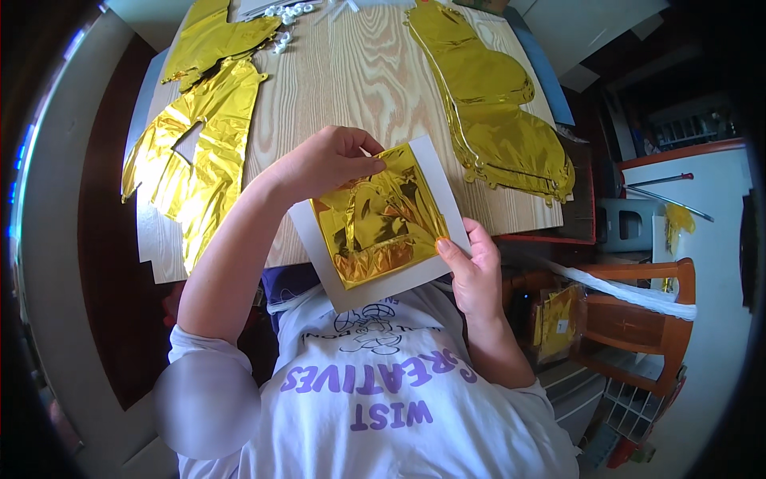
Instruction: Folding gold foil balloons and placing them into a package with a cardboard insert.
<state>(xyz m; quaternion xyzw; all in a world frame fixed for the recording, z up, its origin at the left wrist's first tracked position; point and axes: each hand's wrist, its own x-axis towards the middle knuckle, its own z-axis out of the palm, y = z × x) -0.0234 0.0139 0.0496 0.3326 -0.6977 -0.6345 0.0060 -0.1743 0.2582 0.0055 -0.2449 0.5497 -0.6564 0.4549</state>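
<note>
The table (343, 88), wood-grained, is the reference for all positions. The chair (638, 321), brown wood, stands to the right of the table's near edge; a white strip (614, 286) lies across it.

The lobed foil (499, 88), gold, lies flat along the table's right side. Two further gold pieces occupy the table's left side: the near foil (215, 128), which has an angular opening, and the far foil (215, 40), positioned toward the table's far edge.

The card (439, 182), white and square, is held at an angle at the table's near edge, with its lower corner extending past that edge. Contact between card and table cannot be determined. The folded foil (375, 223), gold and creased, rests on the card's face; a white border shows at its left, lower and right sides.

The left hand (327, 164) is above the table, with thumb and fingers pinching the folded foil at its upper end. The right hand (477, 267), at the table's near edge, grasps the card's right side: thumb on the folded foil, remaining fingers behind.

The clear packet (556, 323), containing gold pieces, is at the chair, right of the table. The white bits (287, 14) are clustered near the table's far edge, beside the far foil.
</note>
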